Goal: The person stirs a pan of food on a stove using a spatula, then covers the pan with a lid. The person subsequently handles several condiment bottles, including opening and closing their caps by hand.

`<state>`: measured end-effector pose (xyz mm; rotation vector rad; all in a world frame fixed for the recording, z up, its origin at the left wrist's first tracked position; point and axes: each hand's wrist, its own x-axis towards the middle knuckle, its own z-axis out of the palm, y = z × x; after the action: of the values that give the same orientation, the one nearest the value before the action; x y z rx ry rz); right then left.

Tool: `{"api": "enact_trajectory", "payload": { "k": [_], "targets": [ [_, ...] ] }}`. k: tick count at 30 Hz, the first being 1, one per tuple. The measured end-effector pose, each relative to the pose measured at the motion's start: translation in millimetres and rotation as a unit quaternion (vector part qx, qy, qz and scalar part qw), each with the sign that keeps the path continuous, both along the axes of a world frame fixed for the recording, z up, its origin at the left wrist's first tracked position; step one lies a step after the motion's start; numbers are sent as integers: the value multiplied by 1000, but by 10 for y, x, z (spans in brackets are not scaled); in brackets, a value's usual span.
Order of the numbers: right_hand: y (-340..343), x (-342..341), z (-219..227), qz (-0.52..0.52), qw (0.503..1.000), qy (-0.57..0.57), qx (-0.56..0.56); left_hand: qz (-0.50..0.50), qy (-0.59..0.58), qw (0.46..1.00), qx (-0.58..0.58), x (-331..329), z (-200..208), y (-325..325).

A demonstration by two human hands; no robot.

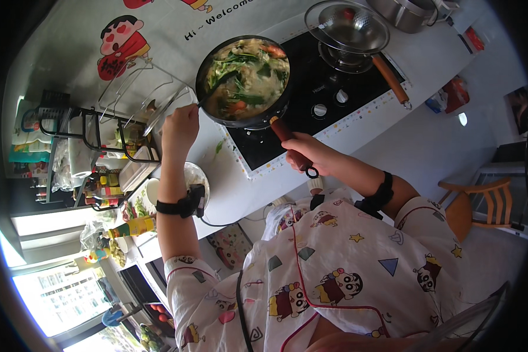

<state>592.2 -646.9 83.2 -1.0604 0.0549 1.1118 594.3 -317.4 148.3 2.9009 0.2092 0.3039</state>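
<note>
A deep dark frying pan [202, 101] sits on the left burner of the black gas hob [299, 123]. It holds a pale, soupy stew [258, 79] with green leaves and orange pieces. My left hand [180, 126] is closed round the handle of a black cooking utensil [220, 85]. The utensil's far end dips into the stew, so whether it is a spatula or a spoon is unclear. Lower right of the pan, my right hand [311, 154] grips the brown wooden pan handle [283, 130], which has a ring at its end.
A silver pan with a glass lid [358, 32] and wooden handle [391, 81] stands on the right burner. Behind it is a steel pot [402, 14]. Left of my arm are a black rack [91, 138], bottles and a white bowl [198, 179]. A wooden chair [481, 202] stands at right.
</note>
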Motion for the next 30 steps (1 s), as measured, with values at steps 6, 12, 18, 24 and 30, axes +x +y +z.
{"api": "enact_trajectory", "payload": {
  "k": [6,12,18,24,30],
  "targets": [
    [-3,2,49,-6,1000,-1,-8,2,-4,997,-83,385,-30,-371],
    [24,-9,60,-17,1000,19,-11,-46,79,992,-87,446,55,-636],
    [27,-22,-8,-26,999,29,12,-120,36,990,-71,118,305,-682],
    [19,-19,-18,-28,999,24,18,-104,97,989,-31,-310,933,-596],
    [5,-8,-15,-9,1000,16,25,-72,166,983,-7,-553,1007,-239]
  ]
}}
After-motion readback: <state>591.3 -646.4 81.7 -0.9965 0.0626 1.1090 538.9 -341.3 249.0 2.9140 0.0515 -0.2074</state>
